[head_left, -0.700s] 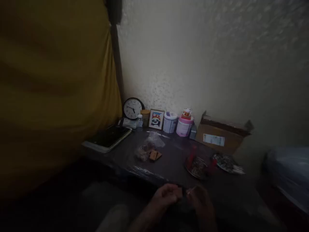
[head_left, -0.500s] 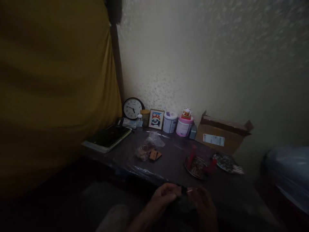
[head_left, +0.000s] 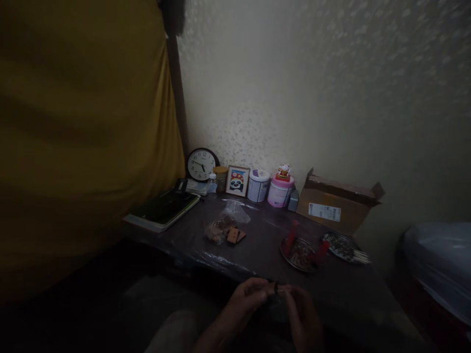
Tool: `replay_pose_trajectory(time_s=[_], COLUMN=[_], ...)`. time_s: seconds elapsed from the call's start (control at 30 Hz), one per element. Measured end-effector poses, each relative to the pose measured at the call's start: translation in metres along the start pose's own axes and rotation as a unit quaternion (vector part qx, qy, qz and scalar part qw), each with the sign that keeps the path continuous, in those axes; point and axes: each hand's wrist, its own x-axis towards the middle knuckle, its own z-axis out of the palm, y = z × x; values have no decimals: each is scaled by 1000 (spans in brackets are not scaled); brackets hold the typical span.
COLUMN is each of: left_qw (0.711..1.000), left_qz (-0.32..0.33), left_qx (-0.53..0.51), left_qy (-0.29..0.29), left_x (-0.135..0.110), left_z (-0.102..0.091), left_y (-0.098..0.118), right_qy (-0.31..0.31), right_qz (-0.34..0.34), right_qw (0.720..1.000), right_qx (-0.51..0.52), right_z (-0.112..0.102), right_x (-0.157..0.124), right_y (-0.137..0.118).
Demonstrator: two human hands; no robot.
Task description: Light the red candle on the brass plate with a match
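Low in the head view, my left hand (head_left: 243,304) pinches a small tan piece (head_left: 271,288) between thumb and fingers. A narrow black band crosses this piece near its right end. My right hand (head_left: 303,314) is closed at that end, its fingertips meeting beside the band; dim light hides exactly what they grip. Beyond the hands, flat tan cards (head_left: 233,235) lie on the dark table (head_left: 257,255) beside a clear plastic bag (head_left: 217,231) of brownish items. To the right, a round metal tray (head_left: 299,267) holds small pieces and red upright objects.
Another metal tray (head_left: 340,246) carries small dark and light pieces and pale sticks. Along the wall stand a clock (head_left: 201,164), a picture frame (head_left: 237,181), a white tub (head_left: 258,186), a pink-lidded tub (head_left: 280,192) and a cardboard box (head_left: 331,203). A green book-like object (head_left: 165,211) lies left.
My right hand has drawn in toward the left, bringing its fingertips up against the banded end of the tan piece. My left hand stays nearly in place.
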Motion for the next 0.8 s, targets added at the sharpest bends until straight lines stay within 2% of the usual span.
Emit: replay_pose_trajectory(time_s=[0.17, 0.37, 0.6, 0.8], left_qw=[1000, 1000, 1000, 1000], left_qz=[0, 6, -1, -7], left_qx=[0, 2, -3, -1], left_qy=[12, 14, 12, 19], left_x=[-1, -1, 0, 2], left_z=[1, 1, 0, -3], left_y=[1, 2, 0, -3], right_qy=[-1, 44, -8, 4], right_qz=[-9, -2, -28, -43], right_qw=[1000, 999, 1000, 999], right_qx=[-7, 17, 8, -11], right_z=[-1, -2, -3, -2], right_x=[-1, 1, -4, -1], right_y=[0, 5, -5, -6])
